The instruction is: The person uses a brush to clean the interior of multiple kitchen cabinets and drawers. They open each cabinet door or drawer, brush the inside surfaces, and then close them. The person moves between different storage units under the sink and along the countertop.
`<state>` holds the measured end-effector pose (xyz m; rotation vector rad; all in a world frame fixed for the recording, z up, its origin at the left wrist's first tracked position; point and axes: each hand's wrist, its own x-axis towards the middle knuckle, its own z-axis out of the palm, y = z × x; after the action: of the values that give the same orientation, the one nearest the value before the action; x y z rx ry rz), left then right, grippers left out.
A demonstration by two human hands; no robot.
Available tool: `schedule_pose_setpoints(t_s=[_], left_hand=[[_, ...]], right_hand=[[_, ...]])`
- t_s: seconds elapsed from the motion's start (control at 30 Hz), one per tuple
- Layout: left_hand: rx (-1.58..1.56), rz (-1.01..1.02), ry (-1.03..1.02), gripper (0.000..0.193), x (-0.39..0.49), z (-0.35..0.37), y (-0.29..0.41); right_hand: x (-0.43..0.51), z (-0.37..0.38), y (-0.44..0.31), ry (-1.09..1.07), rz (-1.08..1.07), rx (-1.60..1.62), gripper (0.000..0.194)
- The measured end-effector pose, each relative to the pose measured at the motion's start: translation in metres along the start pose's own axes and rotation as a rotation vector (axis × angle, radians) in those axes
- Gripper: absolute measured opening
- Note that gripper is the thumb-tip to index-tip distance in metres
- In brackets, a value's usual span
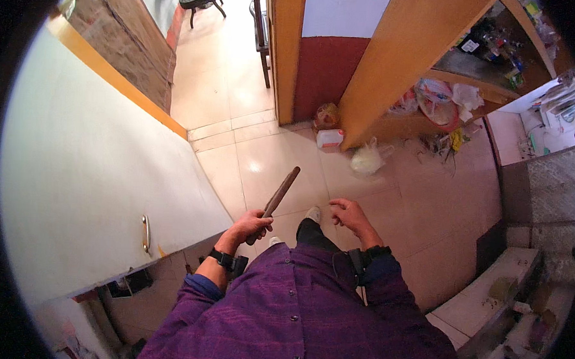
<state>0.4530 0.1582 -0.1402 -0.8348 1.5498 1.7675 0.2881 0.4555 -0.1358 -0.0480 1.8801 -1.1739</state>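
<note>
My left hand is closed around a dark brown rod, which looks wooden and slants up and to the right. Its lower end sticks out below my fist. My right hand hangs over the tiled floor with its fingers loosely curled and apart, and nothing shows in it. Both wrists carry black straps with small dark devices. Below my hands, one light shoe is set forward on the tiles.
A white door with a metal handle stands at the left. Beyond the doorway is a dark chair. A white plastic jug and a tied plastic bag sit on the floor by an orange cabinet. A tiled ledge runs along the right.
</note>
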Motion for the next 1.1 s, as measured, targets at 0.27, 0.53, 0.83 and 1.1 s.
schedule_pose_setpoints(t_s=[0.27,0.53,0.83,1.1], left_hand=[[0.032,0.066,0.001,0.021,0.034,0.017,0.089],[0.19,0.076,-0.139,0.023,0.077,0.064,0.182],[0.303,0.248,-0.288,0.044,0.145,0.104,0.197],[0.539,0.16,-0.496,0.059,0.168,0.089,0.238]], right_hand=[[0.086,-0.026,-0.042,-0.307,-0.066,-0.095,0.036],[0.134,-0.045,-0.062,-0.522,0.019,0.072,0.038],[0.133,-0.082,-0.05,-0.334,0.129,0.438,0.037],[0.15,-0.097,-0.043,0.077,0.064,0.581,0.023]])
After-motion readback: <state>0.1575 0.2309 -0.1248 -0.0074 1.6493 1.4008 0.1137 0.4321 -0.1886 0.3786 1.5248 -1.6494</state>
